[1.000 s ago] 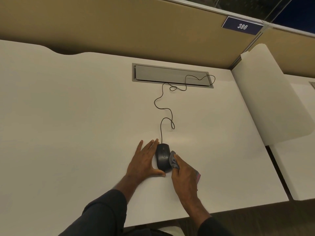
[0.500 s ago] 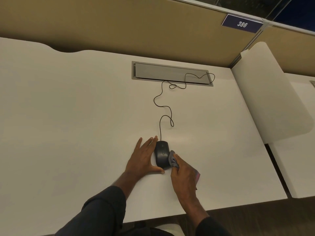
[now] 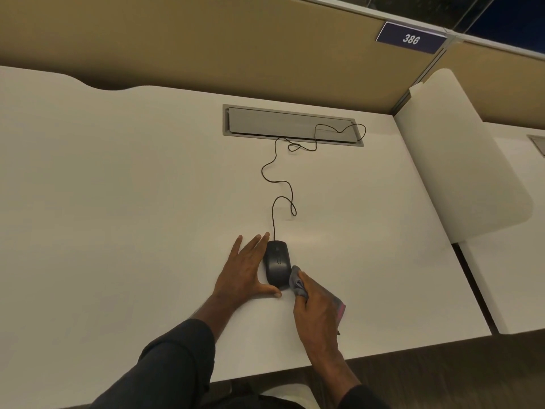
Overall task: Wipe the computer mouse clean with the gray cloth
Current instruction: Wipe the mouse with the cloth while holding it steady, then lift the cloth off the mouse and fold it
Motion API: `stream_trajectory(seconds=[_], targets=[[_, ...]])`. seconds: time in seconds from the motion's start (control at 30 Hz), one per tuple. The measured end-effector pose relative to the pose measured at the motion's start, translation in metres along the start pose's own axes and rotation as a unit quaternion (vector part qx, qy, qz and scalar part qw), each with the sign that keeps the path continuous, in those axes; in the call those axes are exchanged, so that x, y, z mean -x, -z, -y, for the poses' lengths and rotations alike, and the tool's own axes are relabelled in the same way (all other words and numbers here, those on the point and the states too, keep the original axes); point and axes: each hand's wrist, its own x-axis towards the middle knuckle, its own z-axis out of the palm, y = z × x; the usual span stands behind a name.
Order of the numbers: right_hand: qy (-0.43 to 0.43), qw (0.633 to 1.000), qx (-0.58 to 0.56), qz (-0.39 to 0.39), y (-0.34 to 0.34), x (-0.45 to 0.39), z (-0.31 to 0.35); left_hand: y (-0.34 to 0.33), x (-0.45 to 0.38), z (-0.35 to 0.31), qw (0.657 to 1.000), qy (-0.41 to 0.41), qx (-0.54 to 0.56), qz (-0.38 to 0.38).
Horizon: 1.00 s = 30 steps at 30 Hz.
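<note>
A black wired computer mouse (image 3: pixel 276 263) lies on the white desk (image 3: pixel 118 202) near its front edge. My left hand (image 3: pixel 246 268) rests flat on the desk against the mouse's left side, fingers spread, thumb curled around its near end. My right hand (image 3: pixel 317 305) is closed on a bunched gray cloth (image 3: pixel 297 282), which presses against the mouse's near right side. A corner of the cloth with a pink edge sticks out under the right palm.
The mouse cable (image 3: pixel 277 184) snakes back to a gray cable hatch (image 3: pixel 292 125) set in the desk. A tan partition (image 3: pixel 206 45) with a sign reading 386 (image 3: pixel 410 39) stands behind. A white divider panel (image 3: pixel 460 154) rises on the right.
The cloth in my right hand has slid slightly along the mouse's right side toward its near end. My left hand stays against the mouse.
</note>
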Motion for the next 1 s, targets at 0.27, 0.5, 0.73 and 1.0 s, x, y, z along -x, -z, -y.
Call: stream_trajectory(seconds=[0.27,0.5,0.73,1.0], targets=[[-0.037,0.999,-0.007,0.006,0.001,0.0,-0.004,0.004,0.003,-0.001,1.0,-0.018,0.019,-0.01],[-0.015,1.0,0.009,0.017,0.012,-0.006,-0.007,0.008,0.004,-0.003,0.999,-0.024,0.024,-0.02],[-0.084,0.982,-0.161,0.049,0.042,-0.024,-0.008,0.011,0.005,-0.004,0.998,-0.023,0.054,-0.029],[-0.155,0.944,-0.279,0.08,0.072,-0.048,-0.006,0.015,0.008,-0.011,0.979,0.05,0.188,-0.054]])
